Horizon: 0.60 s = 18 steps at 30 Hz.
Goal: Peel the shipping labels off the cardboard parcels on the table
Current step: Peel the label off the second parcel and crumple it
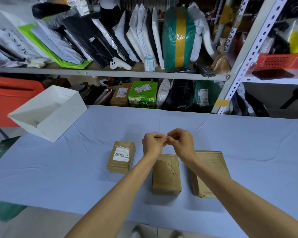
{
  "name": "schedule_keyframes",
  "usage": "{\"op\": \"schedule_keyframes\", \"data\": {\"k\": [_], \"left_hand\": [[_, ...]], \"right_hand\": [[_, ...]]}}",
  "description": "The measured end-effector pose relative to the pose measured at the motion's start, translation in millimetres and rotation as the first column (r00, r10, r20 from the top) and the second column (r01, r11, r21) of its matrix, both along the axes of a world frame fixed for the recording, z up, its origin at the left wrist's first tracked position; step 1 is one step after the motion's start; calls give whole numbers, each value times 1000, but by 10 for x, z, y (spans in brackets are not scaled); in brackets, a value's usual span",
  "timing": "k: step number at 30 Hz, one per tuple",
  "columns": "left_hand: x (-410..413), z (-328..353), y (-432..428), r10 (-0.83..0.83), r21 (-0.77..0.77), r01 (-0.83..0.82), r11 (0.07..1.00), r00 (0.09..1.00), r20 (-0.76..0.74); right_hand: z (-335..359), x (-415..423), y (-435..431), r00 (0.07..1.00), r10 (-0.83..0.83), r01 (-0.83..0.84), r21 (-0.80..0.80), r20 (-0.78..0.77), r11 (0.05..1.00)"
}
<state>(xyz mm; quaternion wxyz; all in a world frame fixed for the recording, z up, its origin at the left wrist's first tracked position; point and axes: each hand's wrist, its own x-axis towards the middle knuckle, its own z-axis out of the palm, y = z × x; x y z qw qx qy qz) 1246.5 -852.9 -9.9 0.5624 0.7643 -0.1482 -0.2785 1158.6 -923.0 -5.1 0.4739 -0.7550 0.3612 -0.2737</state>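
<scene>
Three brown cardboard parcels lie on the pale blue table [76, 169]. The left parcel [121, 162] carries a white shipping label [122, 152] with a barcode on its top. No label shows on the middle parcel [166, 177], only scuff marks, and the top of the right parcel [212, 167] is bare too. My left hand [152, 143] and my right hand [179, 142] are raised together above the far end of the middle parcel, fingers curled and fingertips touching. Something small and pale seems pinched between them; I cannot make out what it is.
An open white box [48, 112] stands tilted at the table's far left corner. Behind the table a metal shelf [110, 73] is packed with mailer bags and parcels. A red crate [10, 93] sits at the far left.
</scene>
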Motion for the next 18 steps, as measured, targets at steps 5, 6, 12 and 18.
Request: {"op": "schedule_keyframes", "data": {"k": [5, 6, 12, 18], "left_hand": [[16, 36, 55, 14, 5, -14, 1000, 994, 105], [21, 48, 68, 20, 10, -21, 1000, 993, 120], [-25, 89, 106, 91, -11, -91, 996, 992, 92], [-34, 27, 248, 125, -35, -125, 992, 992, -2]], "right_hand": [[-22, -14, 50, 999, -8, 7, 37, 33, 999], [-24, -20, 61, 999, -20, 19, 34, 29, 999], [-17, -27, 106, 995, -31, 24, 77, 92, 997], [-73, -46, 58, 992, 106, -112, 115, 62, 987]]}}
